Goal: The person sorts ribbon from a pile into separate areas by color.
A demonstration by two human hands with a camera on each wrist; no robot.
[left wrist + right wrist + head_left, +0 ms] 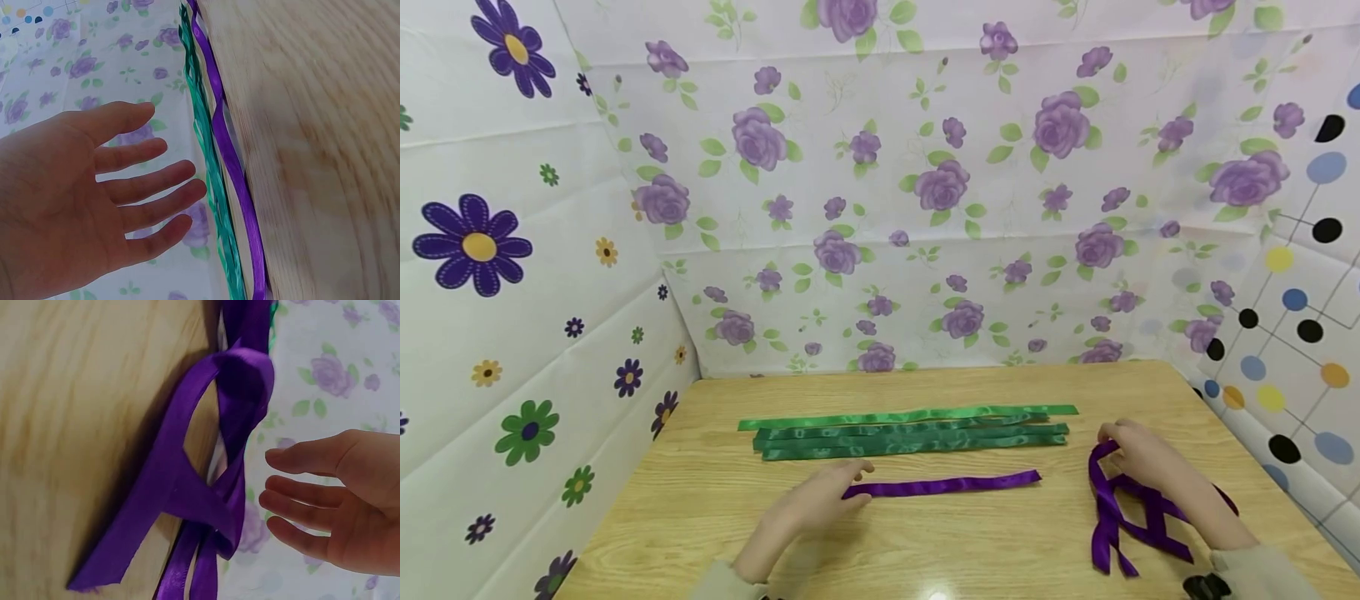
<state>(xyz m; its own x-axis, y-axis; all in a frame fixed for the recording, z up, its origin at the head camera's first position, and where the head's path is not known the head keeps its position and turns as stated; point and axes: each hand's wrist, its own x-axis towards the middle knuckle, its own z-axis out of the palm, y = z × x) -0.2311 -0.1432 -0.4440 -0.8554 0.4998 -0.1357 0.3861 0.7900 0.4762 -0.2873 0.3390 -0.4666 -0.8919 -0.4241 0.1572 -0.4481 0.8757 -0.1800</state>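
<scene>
A single purple ribbon (947, 486) lies nearly straight across the table. At its left end is my left hand (823, 498); the left wrist view shows the palm with fingers apart, holding nothing. On the right, several purple ribbons (1105, 508) lie in a loose, looped heap. My right hand (1150, 460) is over the top of this heap, fingers slightly bent. Seen from the right wrist, its fingertips (281, 456) stand beside the looped ribbon (169, 469) with a gap between them. Behind the single purple strip, several dark green ribbons (917, 438) lie side by side.
A lighter green ribbon (850, 419) runs along the back of the green group. The wooden table (955, 550) meets a flowered cloth wall (895, 292) at the back. Patterned cloths also stand at the left and right sides.
</scene>
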